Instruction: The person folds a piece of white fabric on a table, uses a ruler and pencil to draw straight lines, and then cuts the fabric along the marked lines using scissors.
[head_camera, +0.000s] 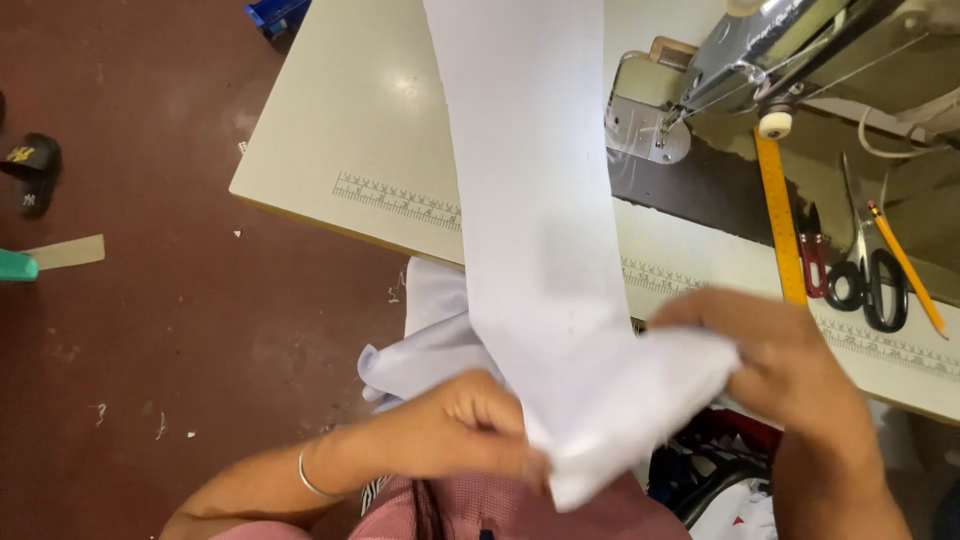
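White fabric strip runs from top centre across desk to lower centre. Left hand pinches its folded end; right hand grips opposite corner. Strip not under sewing machine needle, seemingly unstitched; scissors untouched.

Bright overhead light, glare spot on table, white cloth slightly overexposed, motion blur on right hand

No packages, labels, signs or screens are showing anywhere in this view right now.
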